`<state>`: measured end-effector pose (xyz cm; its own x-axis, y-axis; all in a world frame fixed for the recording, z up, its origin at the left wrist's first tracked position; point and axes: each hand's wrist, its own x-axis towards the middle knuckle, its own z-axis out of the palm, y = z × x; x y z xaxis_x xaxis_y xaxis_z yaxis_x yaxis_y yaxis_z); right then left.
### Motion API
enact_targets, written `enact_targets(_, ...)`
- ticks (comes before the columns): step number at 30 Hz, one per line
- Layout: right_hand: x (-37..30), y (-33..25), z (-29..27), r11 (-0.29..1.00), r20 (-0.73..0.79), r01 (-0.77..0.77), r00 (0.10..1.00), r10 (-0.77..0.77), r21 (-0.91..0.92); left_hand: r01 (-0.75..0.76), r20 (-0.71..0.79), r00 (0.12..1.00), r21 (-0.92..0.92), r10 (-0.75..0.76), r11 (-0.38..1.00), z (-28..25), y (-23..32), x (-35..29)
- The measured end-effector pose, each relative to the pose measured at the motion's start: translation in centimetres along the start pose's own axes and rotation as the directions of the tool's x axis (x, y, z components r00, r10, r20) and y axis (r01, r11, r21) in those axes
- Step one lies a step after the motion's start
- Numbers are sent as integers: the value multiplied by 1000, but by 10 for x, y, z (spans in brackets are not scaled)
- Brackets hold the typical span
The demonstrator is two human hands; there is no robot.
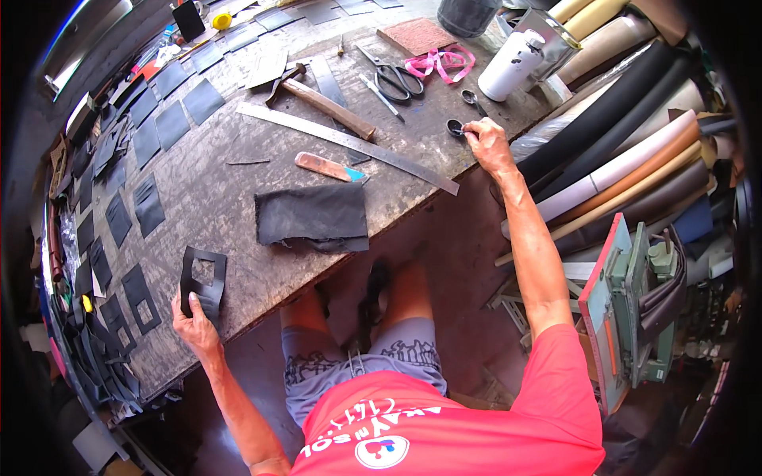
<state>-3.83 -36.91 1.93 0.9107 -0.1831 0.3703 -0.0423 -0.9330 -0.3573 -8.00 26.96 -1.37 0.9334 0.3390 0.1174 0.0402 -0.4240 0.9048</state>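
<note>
My left hand (197, 324) is closed on a black leather piece (189, 278) with a rectangular window cut in it, near the table's front left edge. Over at the right edge, the fingers of my right hand (490, 147) pinch beside a small round spoon (455, 127), dark inside; its handle is mostly hidden by the hand. A second small spoon (470, 97) lies just beyond. A folded black cloth (311, 217) rests between my hands at the front edge. Farther in lie a cutting knife (325, 166) with a wooden handle and a long steel ruler (349, 147).
Several black leather pieces (147, 205) cover the table's left side. A hammer (329, 109), scissors (397, 82), a pink ribbon (441, 63) and a white bottle (510, 67) sit farther back. Rolled material (611, 119) is stacked to the right, above a green machine (647, 309).
</note>
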Motion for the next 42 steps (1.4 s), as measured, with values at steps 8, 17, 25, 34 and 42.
enact_targets(8, -3, -3, -2, 999, 6, 42, 999, -42, -30, 138, 389, 921, -296, -13, 945, 30, 122, -18)
enact_targets(17, -23, -61, -23, 950, -147, -228, 954, 262, 213, -315, 481, 791, -209, 378, 926, 141, 92, -24)
enact_targets(25, -92, -238, 3, 741, 19, -199, 970, 244, 641, -380, 463, 736, -322, 494, 867, 134, 87, -31)
enact_targets(34, -79, -261, 37, 786, 28, -158, 984, 177, 597, -329, 493, 713, -393, 498, 859, 133, 85, -28)
enact_targets(42, -85, -271, 39, 801, 46, -133, 990, 131, 584, -317, 498, 713, -399, 494, 860, 132, 87, -27)
